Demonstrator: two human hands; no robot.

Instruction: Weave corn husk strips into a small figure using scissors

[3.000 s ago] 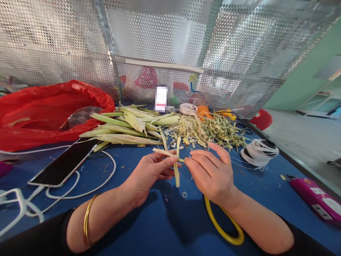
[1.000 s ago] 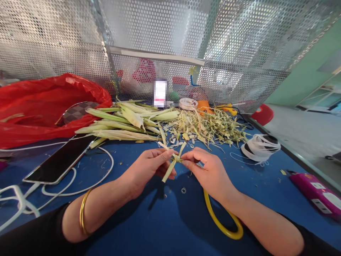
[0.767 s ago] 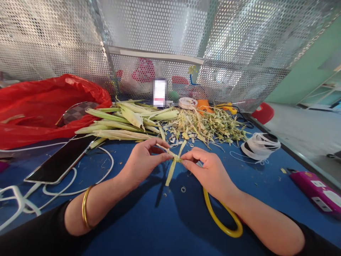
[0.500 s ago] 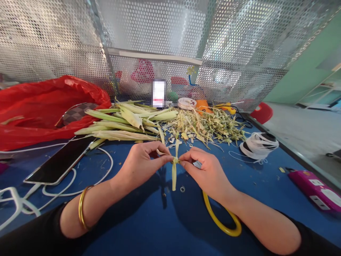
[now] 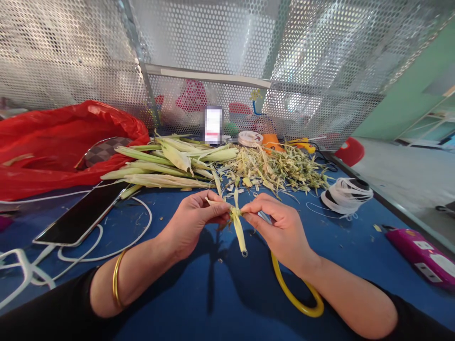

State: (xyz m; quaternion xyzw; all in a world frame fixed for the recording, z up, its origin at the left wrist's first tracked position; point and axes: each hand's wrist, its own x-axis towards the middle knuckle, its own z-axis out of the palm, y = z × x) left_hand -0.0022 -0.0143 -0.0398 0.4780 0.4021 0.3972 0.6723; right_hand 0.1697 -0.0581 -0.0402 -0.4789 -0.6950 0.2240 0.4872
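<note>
A small cross-shaped piece of folded corn husk strips (image 5: 239, 230) is held up at the centre, one strip pointing down. My left hand (image 5: 192, 220) pinches its left side between thumb and fingers. On the other side, the thumb and forefinger of my right hand (image 5: 279, 229) are closed on the husk. Dark, frayed bits show behind the knotted middle. A yellow loop handle (image 5: 296, 300) comes out from under my right hand, with grey metal near the palm; I cannot tell whether the hand grips it. A tiny ring (image 5: 244, 254) shows by the lower strip's tip.
Husk leaves (image 5: 167, 166) and dried trimmings (image 5: 284, 166) lie at the back. To the left are a red plastic bag (image 5: 71, 113), a phone (image 5: 81, 213) and a white cable (image 5: 99, 258). White string (image 5: 344, 196) and a magenta power strip (image 5: 421, 255) lie right.
The husk piece has turned and tilted, its lower strip swinging right. My left hand has rolled and moved slightly right; both hands keep their pinch.
</note>
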